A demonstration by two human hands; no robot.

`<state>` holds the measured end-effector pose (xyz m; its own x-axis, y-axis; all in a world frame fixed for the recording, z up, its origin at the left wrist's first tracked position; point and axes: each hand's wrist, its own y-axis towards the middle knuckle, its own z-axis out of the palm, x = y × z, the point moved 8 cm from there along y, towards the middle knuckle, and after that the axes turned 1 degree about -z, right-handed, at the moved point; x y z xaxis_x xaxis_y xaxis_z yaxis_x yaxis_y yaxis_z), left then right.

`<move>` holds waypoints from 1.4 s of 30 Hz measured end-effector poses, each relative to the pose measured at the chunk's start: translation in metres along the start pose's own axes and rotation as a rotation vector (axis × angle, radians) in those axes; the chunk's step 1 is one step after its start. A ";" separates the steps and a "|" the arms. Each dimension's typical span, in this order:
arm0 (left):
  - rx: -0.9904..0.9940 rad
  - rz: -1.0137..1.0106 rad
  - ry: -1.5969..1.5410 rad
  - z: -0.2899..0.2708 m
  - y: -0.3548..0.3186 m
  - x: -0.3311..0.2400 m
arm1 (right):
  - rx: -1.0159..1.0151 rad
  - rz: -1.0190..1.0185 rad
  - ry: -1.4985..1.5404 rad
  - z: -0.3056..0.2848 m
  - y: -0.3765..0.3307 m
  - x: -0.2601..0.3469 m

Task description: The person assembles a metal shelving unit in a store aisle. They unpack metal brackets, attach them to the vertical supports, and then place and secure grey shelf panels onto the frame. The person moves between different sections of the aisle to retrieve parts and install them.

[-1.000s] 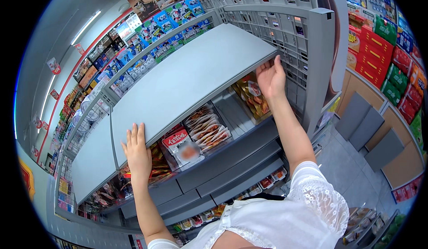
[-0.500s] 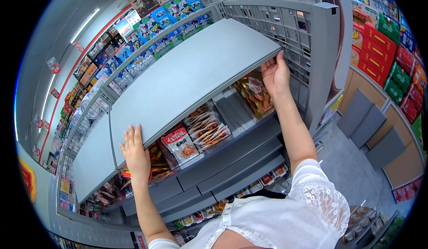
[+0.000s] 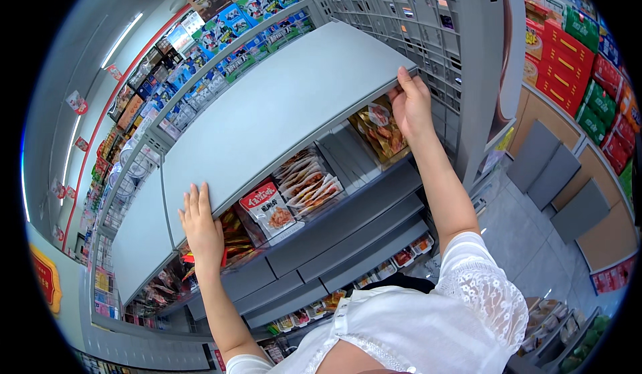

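Observation:
A wide grey shelf board (image 3: 281, 113) sits atop a store rack, tilted in the picture. My left hand (image 3: 200, 230) grips its front edge near the left corner, fingers lying on top. My right hand (image 3: 411, 103) holds the same edge at the right corner. Below the board lie snack packets: a red and white packet (image 3: 271, 207), a row of brown packets (image 3: 311, 183) and an orange packet (image 3: 378, 130) just under my right hand.
Lower grey shelves (image 3: 348, 233) step out toward me with small packets along them. A perforated grey upright (image 3: 478, 73) stands to the right. Red and green boxes (image 3: 575, 46) fill the right wall. Blue packets (image 3: 227, 39) line the far shelves.
The board's front edge has slid a little further from me, uncovering more of the packets beneath. Both hands kept their hold on its corners and moved with it.

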<state>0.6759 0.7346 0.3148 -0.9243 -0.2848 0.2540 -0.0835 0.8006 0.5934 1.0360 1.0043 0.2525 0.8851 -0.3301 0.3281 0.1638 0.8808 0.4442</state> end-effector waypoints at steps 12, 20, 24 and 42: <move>-0.021 0.005 -0.066 -0.003 0.009 -0.003 | 0.057 -0.375 -1.624 0.039 -0.051 0.029; -0.155 -0.029 0.013 0.002 -0.001 0.010 | 0.303 -0.653 -2.358 0.086 -0.070 0.032; -0.145 -0.018 -0.042 -0.006 -0.008 0.010 | 0.561 -0.774 -2.024 0.121 -0.065 0.025; -0.085 -0.192 -0.448 -0.017 -0.070 0.163 | 0.633 -0.770 -2.005 0.113 -0.031 -0.007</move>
<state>0.5375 0.6229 0.3272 -0.9661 -0.1532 -0.2077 -0.2541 0.7047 0.6624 0.9757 0.9406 0.3307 -0.7828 -0.6222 -0.0078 -0.3262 0.3996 0.8567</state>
